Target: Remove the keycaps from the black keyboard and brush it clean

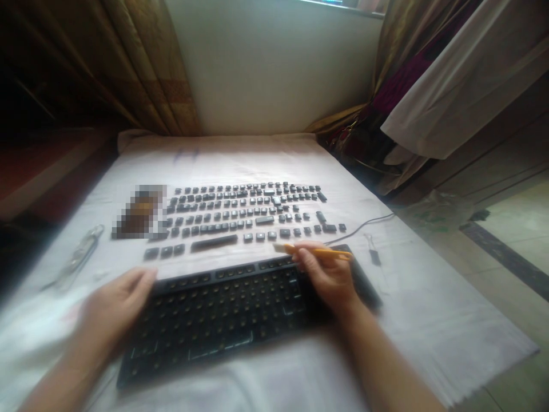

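Note:
A black keyboard point(223, 312) stripped of its keycaps lies slightly tilted on the cloth-covered table, its bare key posts showing. My left hand point(122, 297) is closed on the keyboard's upper left edge, the fingertips partly hidden. Over the keyboard's upper right part, my right hand point(328, 274) pinches a small brush point(319, 252) with a yellow handle, its pale bristles pointing left. Behind the keyboard, loose black keycaps point(223, 214) are spread in rows, with the long spacebar point(214, 242) in the nearest row.
A pixelated dark object point(139, 214) lies left of the keycaps. Farther left is a whitish coiled item point(83, 252). A cable point(364, 226) runs off to the right, and a small dark-ended tool point(374, 254) lies beside the keyboard. Curtains point(141, 63) hang beyond the table point(429, 297).

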### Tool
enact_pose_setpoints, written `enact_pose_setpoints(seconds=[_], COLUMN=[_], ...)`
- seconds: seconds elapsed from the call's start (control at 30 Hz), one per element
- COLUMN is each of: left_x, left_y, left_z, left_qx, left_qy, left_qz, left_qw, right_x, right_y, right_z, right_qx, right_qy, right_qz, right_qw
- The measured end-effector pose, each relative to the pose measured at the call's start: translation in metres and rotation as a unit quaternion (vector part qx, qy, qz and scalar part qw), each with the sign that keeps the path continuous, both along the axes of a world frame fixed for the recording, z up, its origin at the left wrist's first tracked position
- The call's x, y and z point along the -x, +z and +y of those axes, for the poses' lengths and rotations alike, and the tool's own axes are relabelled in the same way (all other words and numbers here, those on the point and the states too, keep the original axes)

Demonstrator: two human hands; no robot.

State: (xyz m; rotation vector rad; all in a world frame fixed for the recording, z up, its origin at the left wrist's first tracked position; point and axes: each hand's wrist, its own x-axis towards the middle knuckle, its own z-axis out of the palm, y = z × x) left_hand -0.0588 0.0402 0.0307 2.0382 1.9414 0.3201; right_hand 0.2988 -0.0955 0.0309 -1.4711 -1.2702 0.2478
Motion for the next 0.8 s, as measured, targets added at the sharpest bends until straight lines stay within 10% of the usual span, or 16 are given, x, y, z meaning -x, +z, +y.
enact_pose_setpoints(seconds=[0.8], left_x=[-0.0011], left_y=[-0.0022], left_z=[0.0023], left_qx=[0.032], left_qy=[0.029], left_qz=[0.006], left_qw=[0.999], right_x=[-0.0017], right_y=[0.0012], right_z=[0.0024], right_qx=[0.03], right_qy=[0.008], right_qz=[-0.055], right_qw=[0.998])
